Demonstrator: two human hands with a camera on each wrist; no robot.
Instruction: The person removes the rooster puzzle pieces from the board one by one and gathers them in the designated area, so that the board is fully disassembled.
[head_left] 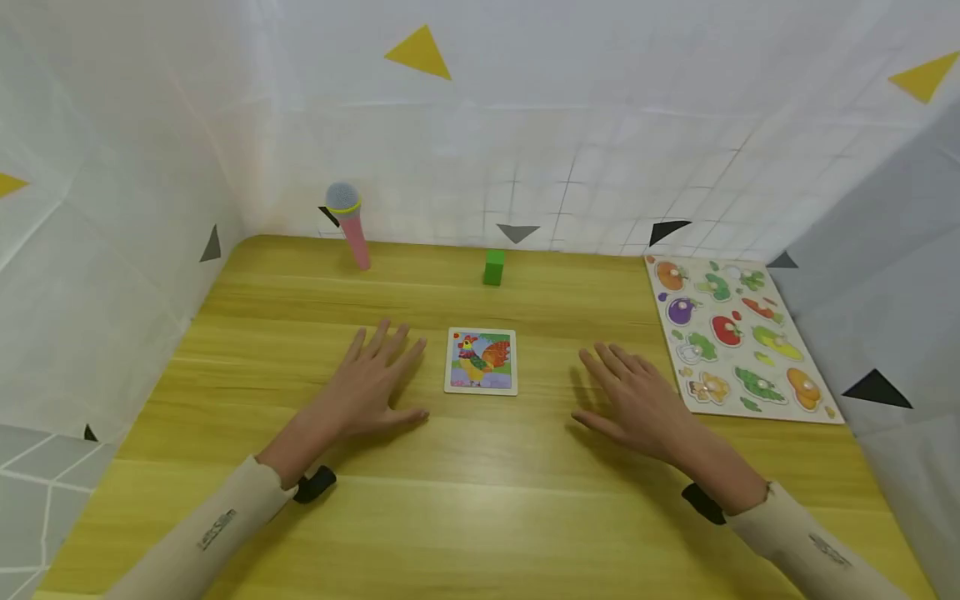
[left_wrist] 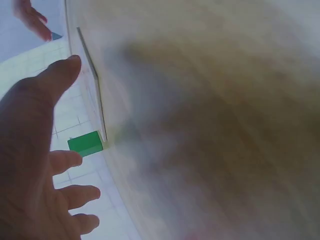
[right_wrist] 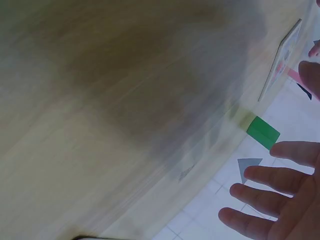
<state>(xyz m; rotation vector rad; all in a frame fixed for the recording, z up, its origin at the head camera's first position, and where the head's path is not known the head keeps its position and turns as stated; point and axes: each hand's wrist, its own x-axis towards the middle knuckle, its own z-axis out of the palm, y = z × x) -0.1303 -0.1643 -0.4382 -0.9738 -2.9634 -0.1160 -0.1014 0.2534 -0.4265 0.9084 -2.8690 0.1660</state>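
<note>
Between the two hands, a square picture puzzle of a rooster [head_left: 481, 362] in a pale frame lies flat on the wooden table [head_left: 480, 517]. My left hand [head_left: 371, 379] is to its left, palm down with fingers spread and nothing held. On the other side, my right hand [head_left: 633, 400] has its fingers extended and holds nothing. A green block [head_left: 493, 267] stands behind the puzzle; it also shows beyond the fingertips in both wrist views, as the green block [left_wrist: 85, 144] past the left fingers and the green block [right_wrist: 263, 133] past the right.
A pink toy microphone [head_left: 351, 225] with a grey head stands at the back left. At the right edge lies a vegetable peg puzzle board [head_left: 750, 342], close to the right hand. White sheeting [head_left: 480, 150] with yellow, grey and black triangles encloses the table's back and sides.
</note>
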